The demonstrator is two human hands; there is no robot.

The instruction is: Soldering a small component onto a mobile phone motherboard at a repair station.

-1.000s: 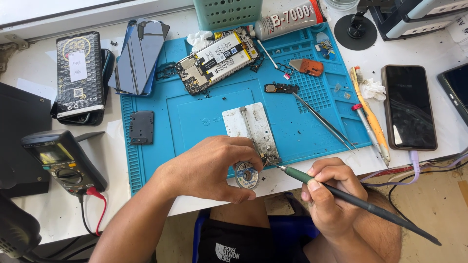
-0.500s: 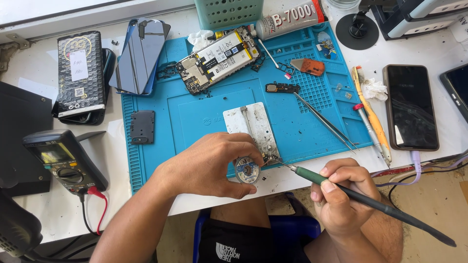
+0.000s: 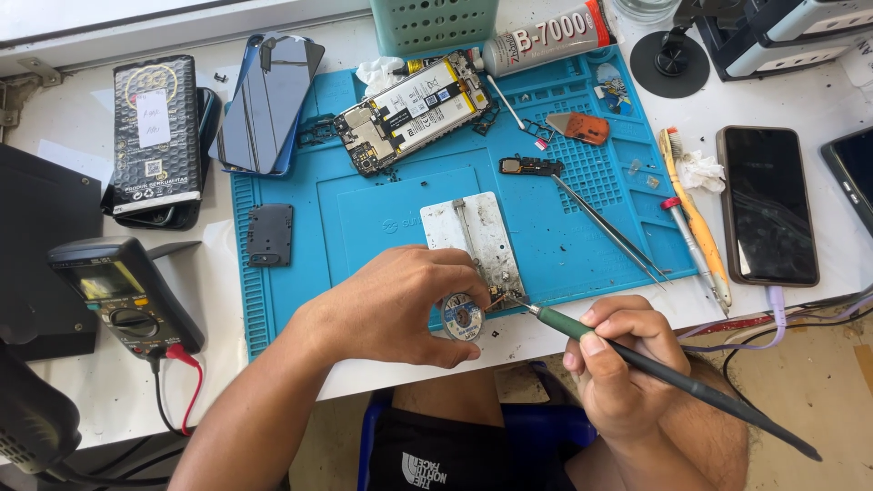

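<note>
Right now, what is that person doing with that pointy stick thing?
The person's right hand holds a green-handled soldering iron, its tip touching a tiny part at the near end of a small white metal plate. The left hand holds a small round spool of wick against that spot. An opened phone with its battery showing lies further back on the blue work mat.

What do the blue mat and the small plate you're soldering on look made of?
Blue mat: probably silicone rubber, matte, with moulded ridges and small compartments. Small plate: looks like bare metal, dull grey, scuffed and stained. The soldering iron tip meets its lower edge.
</note>
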